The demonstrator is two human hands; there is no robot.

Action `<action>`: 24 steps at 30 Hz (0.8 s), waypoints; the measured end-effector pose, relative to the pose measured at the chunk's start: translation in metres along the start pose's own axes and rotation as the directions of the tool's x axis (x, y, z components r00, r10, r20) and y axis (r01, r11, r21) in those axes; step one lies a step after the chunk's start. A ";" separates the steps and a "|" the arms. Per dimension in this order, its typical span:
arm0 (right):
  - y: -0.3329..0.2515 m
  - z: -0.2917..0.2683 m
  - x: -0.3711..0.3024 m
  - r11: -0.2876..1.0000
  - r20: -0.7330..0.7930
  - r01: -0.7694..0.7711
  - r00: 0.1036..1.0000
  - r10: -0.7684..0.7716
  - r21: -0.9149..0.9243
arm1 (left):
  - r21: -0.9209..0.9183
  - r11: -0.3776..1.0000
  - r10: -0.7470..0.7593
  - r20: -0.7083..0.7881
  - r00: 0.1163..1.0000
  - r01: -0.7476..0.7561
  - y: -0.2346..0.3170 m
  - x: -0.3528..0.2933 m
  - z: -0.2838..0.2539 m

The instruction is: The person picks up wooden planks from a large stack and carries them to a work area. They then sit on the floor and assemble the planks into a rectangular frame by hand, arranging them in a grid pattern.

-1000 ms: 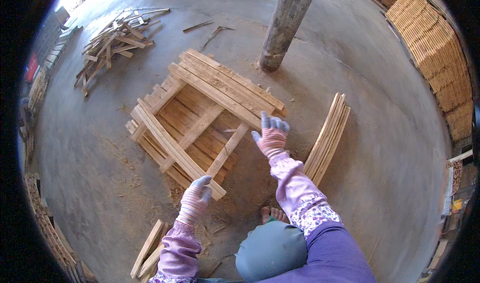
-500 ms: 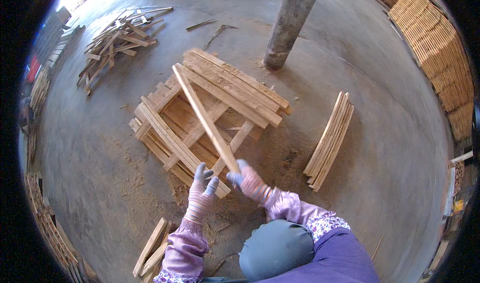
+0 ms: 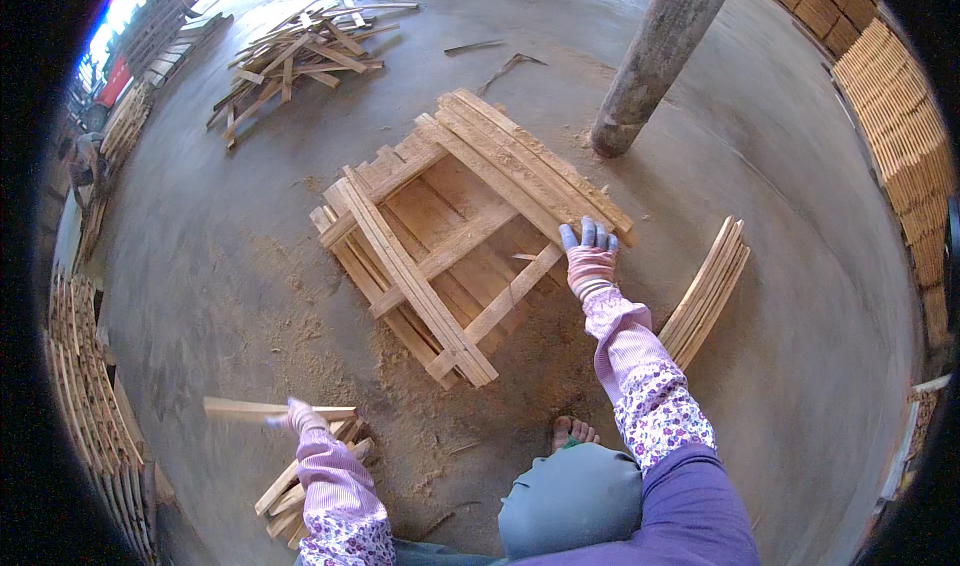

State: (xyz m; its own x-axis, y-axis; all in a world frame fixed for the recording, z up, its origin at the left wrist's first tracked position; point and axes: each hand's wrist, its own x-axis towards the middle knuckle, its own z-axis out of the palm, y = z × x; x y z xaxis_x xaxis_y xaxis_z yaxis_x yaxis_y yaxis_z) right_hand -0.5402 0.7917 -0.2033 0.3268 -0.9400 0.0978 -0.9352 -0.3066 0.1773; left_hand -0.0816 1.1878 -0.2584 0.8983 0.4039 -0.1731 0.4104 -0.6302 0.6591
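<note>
Head view: the gloved right hand (image 3: 590,256) rests on the near end of the slat stack (image 3: 525,161) atop the wooden frame (image 3: 440,256) on the concrete floor (image 3: 230,266). The left hand (image 3: 295,416) grips 1 loose slat (image 3: 270,409), blurred, above a small slat pile (image 3: 310,476). A bundle of slats (image 3: 708,291) lies right; a post (image 3: 655,56) stands beyond. A scrap heap (image 3: 300,51) lies far left.

A woodworking yard: slat piles (image 3: 300,51), sawdust (image 3: 400,406) on concrete floor (image 3: 800,296).
</note>
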 end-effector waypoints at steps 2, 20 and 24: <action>0.003 0.004 -0.002 0.992 -0.014 -0.008 1.000 0.009 0.123 | 0.314 0.944 -0.119 0.030 0.992 0.103 -0.048 0.027 -0.019; -0.087 -0.042 -0.100 0.173 0.239 -0.175 0.839 -0.489 0.969 | 0.556 0.556 0.633 0.200 0.748 -0.618 -0.017 -0.059 -0.017; -0.097 -0.029 -0.114 0.481 0.323 0.015 0.722 -0.612 0.876 | -0.143 0.326 0.869 0.434 0.236 -0.935 0.017 -0.146 0.016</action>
State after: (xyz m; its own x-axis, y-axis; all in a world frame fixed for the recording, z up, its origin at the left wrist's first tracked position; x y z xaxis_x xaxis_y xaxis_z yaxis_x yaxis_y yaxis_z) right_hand -0.4823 0.9327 -0.2032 0.7637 -0.5397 -0.3544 -0.5649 -0.2929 -0.7714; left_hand -0.2033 1.1074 -0.2338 0.6373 -0.7403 0.2140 -0.7284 -0.4881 0.4808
